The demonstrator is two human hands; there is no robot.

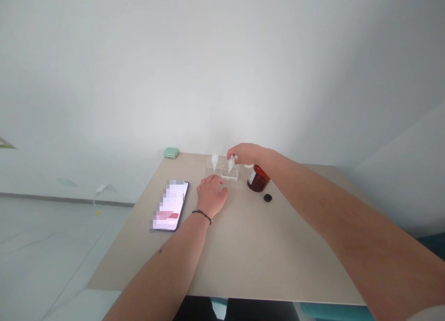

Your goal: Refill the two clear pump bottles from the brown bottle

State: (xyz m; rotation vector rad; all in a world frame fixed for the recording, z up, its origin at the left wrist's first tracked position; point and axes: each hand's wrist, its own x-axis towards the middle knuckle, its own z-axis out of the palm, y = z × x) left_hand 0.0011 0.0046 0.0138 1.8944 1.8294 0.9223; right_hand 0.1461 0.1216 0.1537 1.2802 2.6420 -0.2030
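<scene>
My right hand grips a small white dropper bottle, tilted nozzle down above a clear box near the wall. Another white bottle, also with its narrow end down, is at the box's left part; how it is held up I cannot tell. My left hand lies on the table just in front of the clear box, thumb and fingers apart, with nothing visible in it. To the right, below my right wrist, stands a brown jar with a white label, partly hidden by my forearm. A small black cap lies before it.
A phone with a lit screen lies left of my left hand. A stack of small green squares sits at the table's back left corner. The beige table meets a white wall behind.
</scene>
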